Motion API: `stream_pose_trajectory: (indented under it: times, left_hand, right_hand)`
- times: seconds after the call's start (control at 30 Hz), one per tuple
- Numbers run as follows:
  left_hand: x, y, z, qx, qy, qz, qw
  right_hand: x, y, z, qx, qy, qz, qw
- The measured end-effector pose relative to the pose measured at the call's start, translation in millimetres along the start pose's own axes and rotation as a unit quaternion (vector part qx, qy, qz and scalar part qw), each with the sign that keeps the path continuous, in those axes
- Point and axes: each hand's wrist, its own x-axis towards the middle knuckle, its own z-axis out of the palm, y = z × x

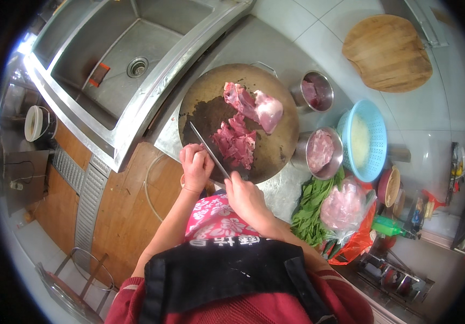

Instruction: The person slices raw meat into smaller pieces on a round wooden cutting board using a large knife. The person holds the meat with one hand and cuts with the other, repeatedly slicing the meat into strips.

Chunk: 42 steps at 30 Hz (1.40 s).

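Note:
A large round wooden chopping block (281, 150) lies before me, wet and dark on its left side. My right hand (246, 196) is closed on the handle of a knife (210, 150), whose blade points up and left across the block's near left edge. Beside the blade, at the block's rim, my left hand (196, 164) is curled; whether it holds anything cannot be told. Cut pieces of raw red meat (236, 143) are heaped just right of the blade. Farther back lie a larger piece of meat (238, 99) and a pale, rounded chunk (269, 111).
Right of the block stand two steel containers of meat (316, 91) (324, 153) and a blue plastic colander (378, 141). Leafy greens (311, 206) and bagged meat (343, 206) lie nearer. A steel sink (159, 44) is at the left; a wooden board (388, 52) is at the upper right.

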Motion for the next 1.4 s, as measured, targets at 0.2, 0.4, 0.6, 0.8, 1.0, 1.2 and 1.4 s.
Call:
stream_pose_trajectory:
  times: [0.2, 0.4, 0.6, 0.8, 1.0, 1.2, 1.4]
  left_hand:
    - [-1, 0, 2, 0.003, 0.008, -0.002, 1.0]
    - [-2, -1, 1, -0.002, 0.002, -0.004, 1.0]
    - [-4, 0, 2, -0.006, 0.004, -0.01, 1.0]
    - [-2, -1, 0, 0.002, 0.008, -0.004, 1.0]
    - [-3, -2, 1, -0.001, 0.008, 0.003, 1.0]
    - [-2, -1, 1, -0.008, 0.012, 0.003, 1.0]
    - [-4, -2, 1, 0.0, 0.006, 0.007, 1.0]
  right_hand:
    - [13, -2, 9, -0.001, 0.007, -0.011, 1.0]
    - [2, 7, 13, -0.015, -0.034, 0.048, 0.998]
    - [31, 14, 28, 0.023, 0.025, -0.005, 0.999]
    - [54, 34, 24, 0.236, 0.024, 0.062, 0.97]
    - [34, 30, 6, 0.167, 0.054, 0.011, 0.984]
    - [1, 26, 10, 0.05, 0.013, 0.015, 0.999]
    - [35, 4, 24, 0.019, 0.017, -0.003, 1.0]
